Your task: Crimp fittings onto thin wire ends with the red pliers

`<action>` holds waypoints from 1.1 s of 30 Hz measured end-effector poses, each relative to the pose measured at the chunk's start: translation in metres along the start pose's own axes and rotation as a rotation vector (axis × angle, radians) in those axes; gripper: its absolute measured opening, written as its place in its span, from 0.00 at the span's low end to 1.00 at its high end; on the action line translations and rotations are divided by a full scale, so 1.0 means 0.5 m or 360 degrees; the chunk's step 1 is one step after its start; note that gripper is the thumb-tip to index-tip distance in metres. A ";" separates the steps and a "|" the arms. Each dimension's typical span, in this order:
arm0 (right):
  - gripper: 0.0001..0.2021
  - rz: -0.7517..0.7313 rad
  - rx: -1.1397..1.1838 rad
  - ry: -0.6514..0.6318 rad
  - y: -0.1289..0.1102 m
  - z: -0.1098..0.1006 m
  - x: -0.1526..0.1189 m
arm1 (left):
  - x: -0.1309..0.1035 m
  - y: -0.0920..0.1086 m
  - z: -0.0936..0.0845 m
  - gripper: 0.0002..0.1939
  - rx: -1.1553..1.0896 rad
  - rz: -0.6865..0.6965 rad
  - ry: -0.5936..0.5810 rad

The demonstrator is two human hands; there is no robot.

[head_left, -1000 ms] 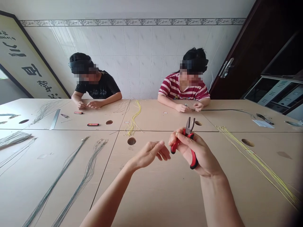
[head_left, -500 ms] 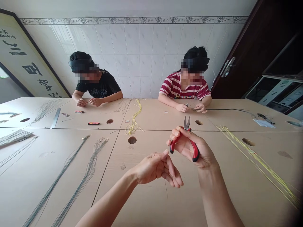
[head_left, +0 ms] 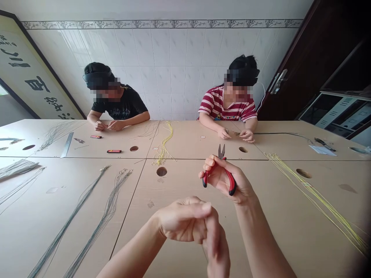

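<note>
your right hand [head_left: 242, 186], fingers curled, holds red-and-black-handled metal pliers [head_left: 232, 183] tips-up, clear of your left hand [head_left: 185, 222]; whether its bent fingers pinch anything, cannot tell.

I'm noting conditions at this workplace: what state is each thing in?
Pliers: held, jaws parted
Right hand: closed around the pliers
Left hand: fingers bent, grip unclear
Middle yellow cords: loose, curving
Yellow cords at right: nearly straight
Grey-green cord bundles: stretched out
</note>
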State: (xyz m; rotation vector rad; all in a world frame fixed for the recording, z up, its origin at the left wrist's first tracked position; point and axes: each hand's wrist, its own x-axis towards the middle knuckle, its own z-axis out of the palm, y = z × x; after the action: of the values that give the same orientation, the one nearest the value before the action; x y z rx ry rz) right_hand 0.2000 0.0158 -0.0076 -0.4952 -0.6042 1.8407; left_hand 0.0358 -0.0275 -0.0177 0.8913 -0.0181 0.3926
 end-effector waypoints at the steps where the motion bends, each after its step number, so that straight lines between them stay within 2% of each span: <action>1: 0.06 0.0018 0.0025 -0.0017 0.004 0.001 0.002 | 0.000 0.012 0.012 0.30 -0.0044 0.0144 -0.0004; 2: 0.07 0.0030 0.0036 -0.0037 0.009 0.002 0.003 | 0.000 0.027 0.024 0.31 -0.0061 0.0299 0.0005; 3: 0.07 0.0030 0.0030 -0.0054 0.014 0.004 0.004 | 0.000 0.045 0.034 0.31 -0.0066 0.0467 0.0097; 7: 0.07 -0.0133 -0.0229 -0.0080 0.036 0.017 -0.002 | 0.003 0.110 0.041 0.22 0.0010 0.1284 0.0977; 9: 0.07 -0.0259 -0.0533 -0.0087 0.047 0.027 -0.009 | 0.009 0.126 0.026 0.23 0.0122 0.1530 0.1223; 11: 0.08 -0.0349 -0.0892 -0.0119 0.055 0.039 -0.019 | 0.016 0.131 0.003 0.24 0.0194 0.1642 0.1317; 14: 0.08 -0.0421 -0.1274 -0.0229 0.059 0.056 -0.031 | 0.023 0.126 -0.028 0.24 0.0206 0.1621 0.1346; 17: 0.08 -0.0516 -0.1400 -0.0284 0.056 0.065 -0.039 | 0.024 0.118 -0.046 0.22 0.0236 0.1431 0.1344; 21: 0.08 -0.0733 -0.1570 -0.0153 0.053 0.061 -0.042 | 0.026 0.106 -0.046 0.21 0.0369 0.1076 0.1257; 26: 0.06 -0.1082 -0.1830 0.0104 0.055 0.053 -0.037 | 0.038 0.082 -0.033 0.21 0.0633 0.0829 0.1199; 28: 0.05 -0.1275 -0.1936 0.0192 0.057 0.051 -0.033 | 0.045 0.073 -0.027 0.21 0.0829 0.0790 0.1266; 30: 0.05 -0.1420 -0.2014 0.0246 0.060 0.048 -0.029 | 0.050 0.068 -0.022 0.22 0.1098 0.0789 0.1432; 33: 0.05 -0.1492 -0.2055 0.0289 0.061 0.044 -0.025 | 0.053 0.065 -0.016 0.23 0.1437 0.0808 0.1661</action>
State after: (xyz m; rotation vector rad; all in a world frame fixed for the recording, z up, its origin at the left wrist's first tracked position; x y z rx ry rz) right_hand 0.1687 -0.0084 -0.0088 -0.9582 -1.5485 0.3407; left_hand 0.0483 0.0057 0.0066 1.4650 0.9760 1.3714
